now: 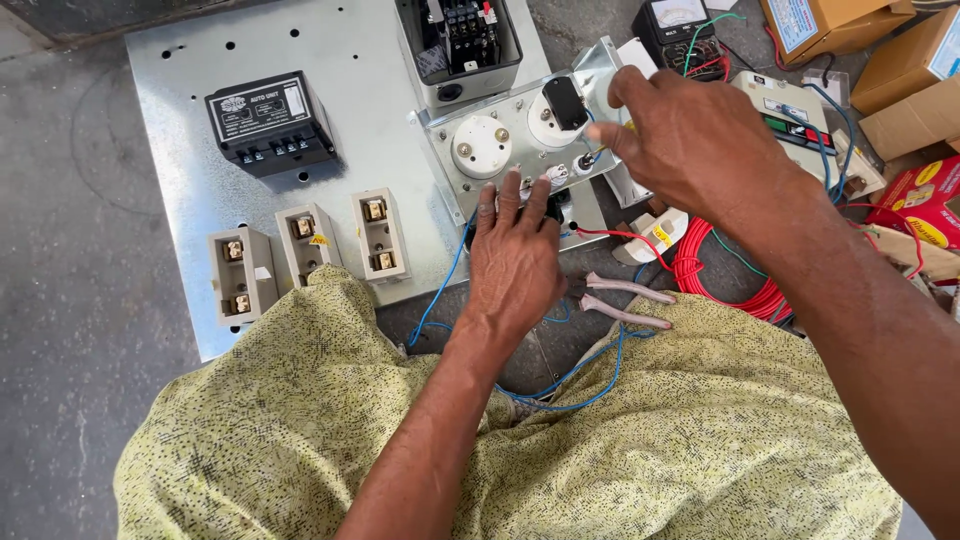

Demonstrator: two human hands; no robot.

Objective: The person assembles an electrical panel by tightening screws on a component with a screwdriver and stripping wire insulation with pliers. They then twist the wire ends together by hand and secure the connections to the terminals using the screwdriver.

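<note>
Rough grey concrete floor carrying a perforated galvanised steel plate, left hand lying spread flat against a tilted metal panel, right hand pinching a blue wire, pale-handled pliers resting on speckled yellow cloth

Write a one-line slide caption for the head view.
Left hand steadies a metal panel; right hand grips its blue wire.

A black relay unit sits at ten o'clock; three beige fuse holders below it; cardboard boxes at two o'clock.
</note>
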